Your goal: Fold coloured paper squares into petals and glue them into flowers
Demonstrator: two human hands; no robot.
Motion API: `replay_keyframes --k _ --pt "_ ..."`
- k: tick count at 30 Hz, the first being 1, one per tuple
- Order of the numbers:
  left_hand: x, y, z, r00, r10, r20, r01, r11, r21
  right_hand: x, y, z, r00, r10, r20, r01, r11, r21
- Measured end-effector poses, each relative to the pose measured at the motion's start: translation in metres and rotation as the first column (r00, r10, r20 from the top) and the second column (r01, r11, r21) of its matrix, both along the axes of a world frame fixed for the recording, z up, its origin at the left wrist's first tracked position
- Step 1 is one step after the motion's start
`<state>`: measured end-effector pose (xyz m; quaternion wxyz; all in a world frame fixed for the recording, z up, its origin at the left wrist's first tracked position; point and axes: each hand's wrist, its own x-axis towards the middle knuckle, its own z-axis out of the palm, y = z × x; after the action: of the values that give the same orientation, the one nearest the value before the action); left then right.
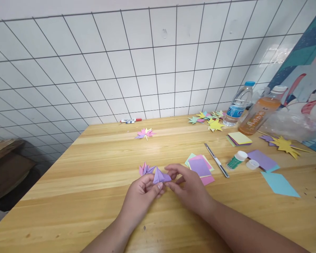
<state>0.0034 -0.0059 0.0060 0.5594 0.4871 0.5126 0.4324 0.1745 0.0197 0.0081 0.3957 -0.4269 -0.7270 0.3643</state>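
Observation:
Between my two hands is a folded purple paper piece (160,175) with a pointed peak, held above the table. My left hand (144,191) pinches its lower left side between thumb and fingers. On the right edge of the paper, the thumb and fingers of my right hand (185,184) close in a pinch. Just behind the left fingertips lies a pink and purple folded paper piece (145,168), partly hidden. A stack of coloured paper squares (200,166), purple on top, lies beyond my right hand.
A utility knife (217,161), a glue stick (237,160) and its white cap (252,164) lie to the right. Blue paper (280,184) is nearby. Two bottles (238,103) stand by the tiled wall. Folded paper stars (145,133) and markers (131,121) lie farther back.

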Motion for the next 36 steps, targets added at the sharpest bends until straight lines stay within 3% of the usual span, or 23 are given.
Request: replay_keyframes --k 7,11,22,36 --pt "0.0006 -0.0001 -0.0004 0.998 0.051 0.027 -0.051 0.999 -0.004 -0.0049 0.0014 0.0034 0.958 -0.036 -0.285 -0.055 0.951 -0.305" --pt "0.0008 0.0000 0.0001 0.998 0.039 0.040 -0.039 0.999 0.015 -0.0068 -0.0011 0.0056 0.963 -0.083 -0.255 -0.016 0.931 -0.364" --pt "0.0021 -0.0015 0.0020 0.998 0.015 0.069 -0.016 1.000 0.007 -0.0062 -0.0001 0.0032 0.984 -0.002 -0.180 -0.029 0.986 -0.166" --pt "0.0033 -0.0011 0.0018 0.998 0.023 0.060 -0.022 1.000 -0.016 -0.0037 0.0021 -0.0008 0.993 -0.002 -0.114 0.000 1.000 -0.015"
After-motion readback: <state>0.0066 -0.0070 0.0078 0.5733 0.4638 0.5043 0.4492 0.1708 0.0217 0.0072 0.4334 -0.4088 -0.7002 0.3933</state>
